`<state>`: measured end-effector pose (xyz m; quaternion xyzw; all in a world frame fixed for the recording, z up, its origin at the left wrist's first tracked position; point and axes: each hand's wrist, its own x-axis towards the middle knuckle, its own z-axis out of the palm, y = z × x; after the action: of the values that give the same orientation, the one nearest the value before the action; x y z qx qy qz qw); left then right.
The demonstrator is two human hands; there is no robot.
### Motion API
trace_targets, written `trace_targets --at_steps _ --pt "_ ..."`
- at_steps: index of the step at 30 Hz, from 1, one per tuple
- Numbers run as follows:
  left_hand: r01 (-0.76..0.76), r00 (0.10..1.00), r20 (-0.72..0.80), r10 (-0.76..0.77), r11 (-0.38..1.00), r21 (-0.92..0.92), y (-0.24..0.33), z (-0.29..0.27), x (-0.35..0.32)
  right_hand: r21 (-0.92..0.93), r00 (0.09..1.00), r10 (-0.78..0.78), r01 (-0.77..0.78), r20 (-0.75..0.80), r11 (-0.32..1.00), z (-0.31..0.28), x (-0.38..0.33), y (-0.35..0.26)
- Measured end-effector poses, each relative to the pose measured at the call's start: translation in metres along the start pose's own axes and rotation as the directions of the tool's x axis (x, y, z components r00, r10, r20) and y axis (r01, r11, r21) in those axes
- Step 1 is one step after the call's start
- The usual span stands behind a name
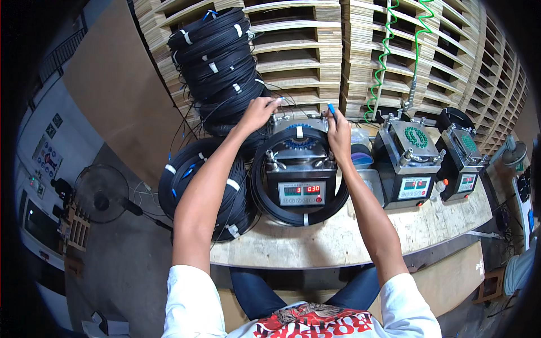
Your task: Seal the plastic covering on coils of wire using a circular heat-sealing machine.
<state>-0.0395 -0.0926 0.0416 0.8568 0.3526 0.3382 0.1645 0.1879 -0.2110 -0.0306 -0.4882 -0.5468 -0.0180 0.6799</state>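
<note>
A coil of black cable (pixel 262 197), bound with white tape, leans around the front of a small metal-topped machine (pixel 301 179) with a lit red display. Blue connectors ring the machine's top plate. Above its left rear corner, my left hand (pixel 260 114) is closed in a pinch; a small pale tip shows at the fingers, too small to name. At the right rear corner, my right hand (pixel 340 138) grips a blue-tipped cable connector (pixel 331 108), which points up and away. Thin black cable runs behind the machine between the hands.
A tall stack of black cable coils (pixel 217 62) stands behind left, with more coils (pixel 217 191) beside my left forearm. Two similar machines (pixel 407 163) with green-ringed tops stand right on the wooden table (pixel 293 245). Green coiled hoses (pixel 378 67) hang before stacked pallets (pixel 298 34). A fan (pixel 101 194) stands left.
</note>
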Motion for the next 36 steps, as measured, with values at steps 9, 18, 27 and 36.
trace_targets --at_steps 9,18,27,36 --pt "-0.013 0.987 0.159 -0.019 0.98 0.199 0.041 -0.018 -0.146 -0.01 0.973 0.089 -0.089 0.212 0.996 -0.063 -0.017 0.025" --pt "0.053 0.984 0.126 -0.124 0.884 0.464 0.043 0.011 -0.176 -0.067 0.901 -0.011 0.044 0.433 0.997 -0.092 -0.087 0.02" --pt "0.126 0.971 0.109 -0.213 0.844 0.522 0.026 0.011 -0.173 0.005 0.916 0.11 -0.121 0.386 0.993 -0.089 -0.094 0.003" --pt "0.066 0.998 -0.02 -0.065 0.857 0.512 0.049 -0.011 -0.168 -0.069 0.949 0.058 -0.039 0.308 0.997 -0.085 -0.086 -0.009"
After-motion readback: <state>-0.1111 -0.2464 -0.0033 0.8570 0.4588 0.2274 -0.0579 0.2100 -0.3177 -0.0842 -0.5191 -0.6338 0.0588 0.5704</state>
